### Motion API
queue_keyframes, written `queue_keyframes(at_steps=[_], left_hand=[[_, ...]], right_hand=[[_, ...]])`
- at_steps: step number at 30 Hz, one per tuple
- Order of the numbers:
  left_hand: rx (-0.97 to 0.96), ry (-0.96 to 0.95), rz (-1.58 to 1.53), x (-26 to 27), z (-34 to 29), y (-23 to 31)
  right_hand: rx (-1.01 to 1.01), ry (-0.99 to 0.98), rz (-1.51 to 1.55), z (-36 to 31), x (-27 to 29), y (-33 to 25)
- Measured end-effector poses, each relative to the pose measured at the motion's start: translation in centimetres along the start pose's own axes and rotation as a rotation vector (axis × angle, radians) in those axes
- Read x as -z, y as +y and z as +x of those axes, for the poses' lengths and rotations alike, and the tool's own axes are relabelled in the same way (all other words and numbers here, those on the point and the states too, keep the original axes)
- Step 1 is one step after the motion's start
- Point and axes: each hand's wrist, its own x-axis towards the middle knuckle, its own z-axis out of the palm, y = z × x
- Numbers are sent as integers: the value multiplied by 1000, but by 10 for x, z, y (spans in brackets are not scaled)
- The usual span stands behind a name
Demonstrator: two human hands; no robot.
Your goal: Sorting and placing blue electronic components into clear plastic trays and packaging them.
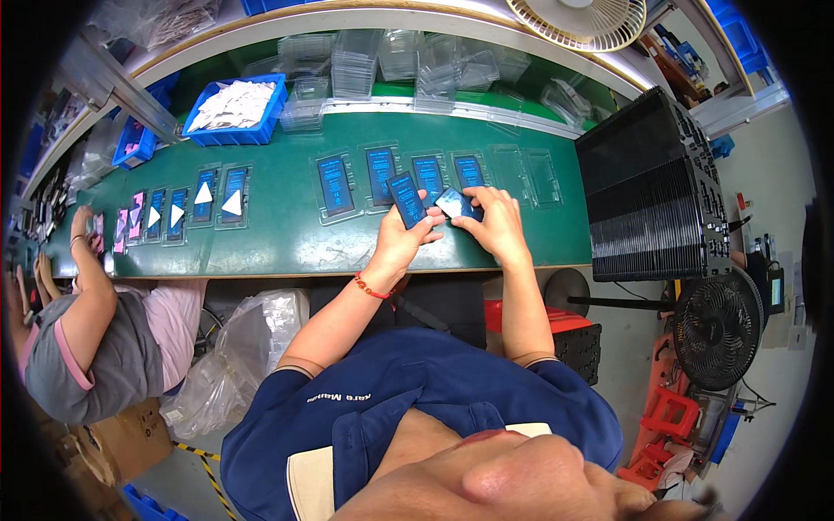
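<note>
My left hand [398,243] is closed round the lower end of a dark phone-sized panel [407,199] with blue print, tilted above the green bench. Beside it, my right hand [499,227] pinches a second, shinier panel [455,205], which reflects light; its fingers partly cover that panel. Behind the hands, several similar panels lie in see-through plastic trays, among them a tilted one [334,184] at the left of the row and another [380,174] beside it. Two more see-through trays, one of them the far-right tray [543,178], lie to the right.
Left on the bench, more panels [233,193] carry white triangles. Stacked clear trays [354,69] and a blue bin [228,137] of white pieces stand behind. A black ribbed rack [638,204] borders the right, near a black fan [721,326]. A co-worker [95,339] sits left.
</note>
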Motion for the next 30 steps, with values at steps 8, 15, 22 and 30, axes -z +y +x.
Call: queue_keyframes(at_steps=[8,15,22,30], left_hand=[[-1,3,2,4,-1,1],[-22,-31,48,4,-1,0],[-11,-18,37,5,-1,-1],[-119,-156,132,-9,8,-16]], right_hand=[[-145,-27,562,12,-4,32],[-329,251,212,56,13,105],[-244,280,-149,45,-3,92],[-48,37,963,8,-30,-4]])
